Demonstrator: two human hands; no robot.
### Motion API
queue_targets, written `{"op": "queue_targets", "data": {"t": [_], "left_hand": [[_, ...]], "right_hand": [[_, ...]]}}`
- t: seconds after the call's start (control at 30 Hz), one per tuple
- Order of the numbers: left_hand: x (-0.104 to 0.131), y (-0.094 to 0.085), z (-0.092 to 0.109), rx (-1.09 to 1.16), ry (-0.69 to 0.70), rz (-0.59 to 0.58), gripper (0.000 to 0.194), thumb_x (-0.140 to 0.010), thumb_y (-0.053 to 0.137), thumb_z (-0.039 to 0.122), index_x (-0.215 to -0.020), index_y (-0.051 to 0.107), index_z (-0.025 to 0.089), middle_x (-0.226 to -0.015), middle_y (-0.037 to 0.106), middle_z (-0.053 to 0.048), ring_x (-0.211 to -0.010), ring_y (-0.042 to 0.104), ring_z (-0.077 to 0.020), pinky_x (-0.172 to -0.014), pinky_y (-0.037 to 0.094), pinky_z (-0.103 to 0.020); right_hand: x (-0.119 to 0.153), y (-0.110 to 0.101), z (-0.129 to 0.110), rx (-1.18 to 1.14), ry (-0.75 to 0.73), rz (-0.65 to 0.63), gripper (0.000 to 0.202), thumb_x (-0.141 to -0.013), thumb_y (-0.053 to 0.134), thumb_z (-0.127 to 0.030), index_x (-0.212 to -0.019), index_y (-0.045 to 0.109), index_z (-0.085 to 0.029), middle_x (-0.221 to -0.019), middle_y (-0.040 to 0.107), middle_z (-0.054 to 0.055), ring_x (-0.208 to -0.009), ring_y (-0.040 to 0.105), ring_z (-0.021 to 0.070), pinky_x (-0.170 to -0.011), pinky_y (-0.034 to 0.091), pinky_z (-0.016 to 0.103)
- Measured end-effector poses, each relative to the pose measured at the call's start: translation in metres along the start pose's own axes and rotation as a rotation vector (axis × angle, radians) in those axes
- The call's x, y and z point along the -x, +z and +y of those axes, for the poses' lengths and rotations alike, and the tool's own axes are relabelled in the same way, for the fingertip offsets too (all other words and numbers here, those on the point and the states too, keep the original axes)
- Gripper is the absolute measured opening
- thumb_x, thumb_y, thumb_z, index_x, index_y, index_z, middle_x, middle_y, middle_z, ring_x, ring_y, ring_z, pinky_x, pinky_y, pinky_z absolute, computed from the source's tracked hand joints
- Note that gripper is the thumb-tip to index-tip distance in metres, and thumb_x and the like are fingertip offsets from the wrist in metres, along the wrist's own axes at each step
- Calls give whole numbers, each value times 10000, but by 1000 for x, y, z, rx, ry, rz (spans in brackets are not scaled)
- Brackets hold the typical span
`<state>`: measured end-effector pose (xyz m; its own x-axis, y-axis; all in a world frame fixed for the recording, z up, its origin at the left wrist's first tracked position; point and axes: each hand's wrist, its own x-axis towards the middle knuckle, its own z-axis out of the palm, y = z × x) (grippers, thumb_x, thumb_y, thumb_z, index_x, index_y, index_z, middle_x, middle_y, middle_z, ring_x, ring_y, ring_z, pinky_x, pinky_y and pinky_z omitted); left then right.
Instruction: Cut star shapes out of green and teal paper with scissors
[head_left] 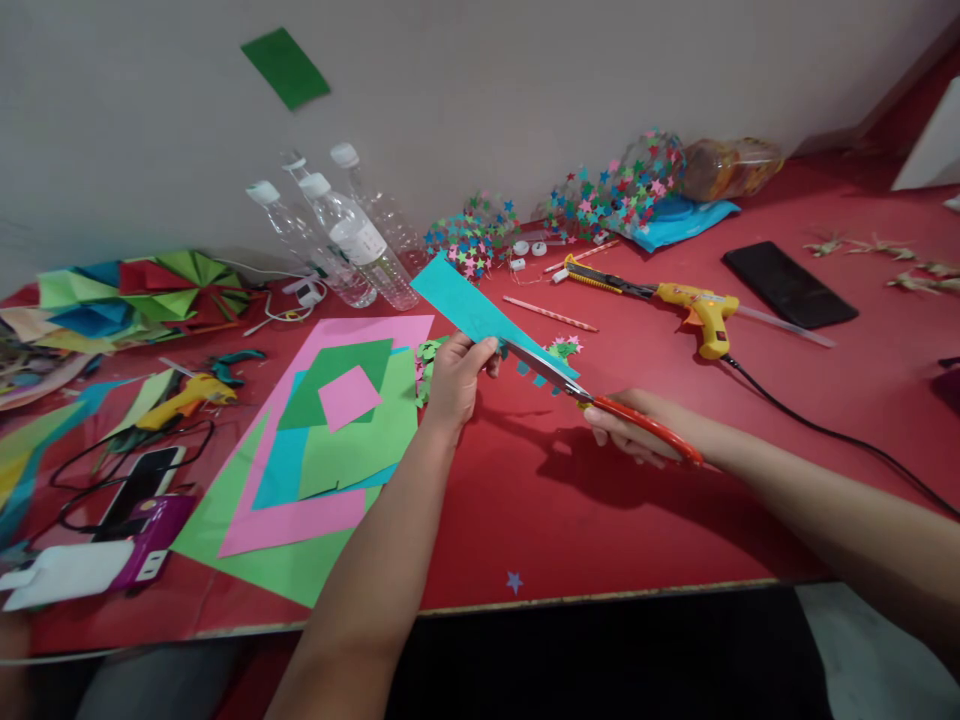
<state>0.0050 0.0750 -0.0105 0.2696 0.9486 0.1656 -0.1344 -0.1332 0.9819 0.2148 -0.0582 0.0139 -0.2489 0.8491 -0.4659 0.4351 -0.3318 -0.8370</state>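
My left hand (459,378) pinches the lower edge of a long strip of blue paper (469,305), thumb on top. In my right hand (626,430) is a pair of scissors with orange-red handles (649,425); its blades lie along the strip's lower edge, near my left thumb. Small blue tabs or cut pieces show below the blades; whether they are still joined to the strip I cannot tell. Left of my left hand lies a stack of pink, green and blue paper sheets (352,450). A small heap of green and pink paper stars (564,347) sits behind the blades.
Clear plastic bottles (360,240) stand by the wall, near star-covered bottles (622,195). A yellow glue gun (701,315) trails its black cord across the right side, beside a black phone (787,284). Another glue gun (184,400) and a purple box (161,535) lie left.
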Motion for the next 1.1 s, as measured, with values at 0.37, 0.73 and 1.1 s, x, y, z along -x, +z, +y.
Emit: {"op": "queue_targets", "data": {"t": [0.37,0.73,1.1], "left_hand": [[1,-2,2,-70,40,0,169,-715,654,278,-615,575,166,-517,554,43,-463,481,-65,-483,392,-205],[1,1,5,-14,-13,34,187,-689,676,310,-612,581,168,-502,566,38,-434,486,-68,-455,402,-205],[1,-1,1,-45,71,10,223,-761,650,320,-611,572,174,-525,556,35,-459,491,-67,-478,412,-203]], "right_hand": [[-2,-2,-1,-36,38,22,551,-789,531,-715,-679,487,-177,-500,428,-57,-347,398,60,-329,337,191],[-3,-1,2,-42,10,37,523,-795,541,-688,-659,476,-187,-449,407,-69,-323,389,68,-323,325,198],[-3,0,-2,-78,36,10,563,-768,524,-737,-647,465,-191,-389,369,-86,-283,345,61,-314,329,203]]}}
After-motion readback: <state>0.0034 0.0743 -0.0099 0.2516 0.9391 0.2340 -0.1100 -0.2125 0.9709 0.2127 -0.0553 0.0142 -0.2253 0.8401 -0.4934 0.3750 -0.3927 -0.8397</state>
